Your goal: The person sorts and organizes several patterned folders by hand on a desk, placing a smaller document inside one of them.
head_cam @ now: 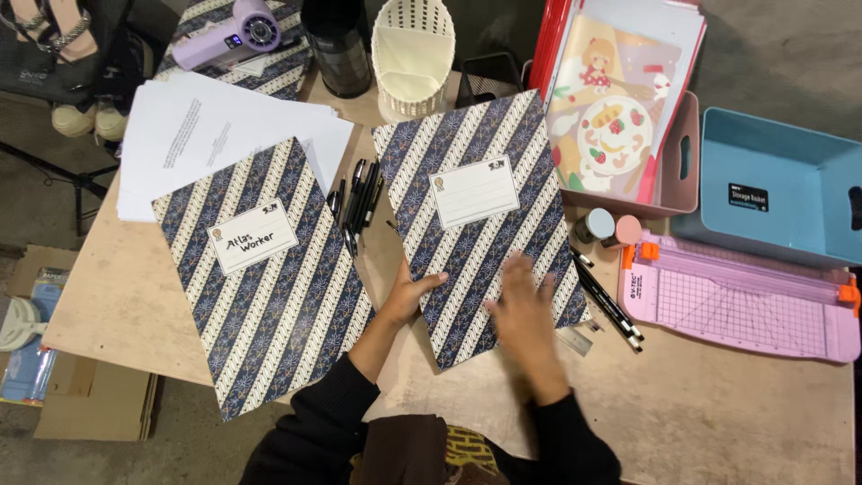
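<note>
A notebook with a dark blue and cream striped cover [476, 171] lies in the middle of the wooden table [718, 404]. My left hand [409, 296] grips its left edge, thumb on the cover. My right hand [525, 310], blurred, lies flat on the lower right part of the cover with fingers spread. A second notebook with the same striped cover [269, 296] lies to the left, its lower corner hanging over the table's front edge.
Several black pens [359, 202] lie between the notebooks and more pens [611, 305] right of the middle one. Also here: a pink paper trimmer [745, 301], blue storage basket [772, 180], pink bin of folders [669, 193], white sheets [206, 135], cream basket [413, 54], purple hair dryer [229, 36].
</note>
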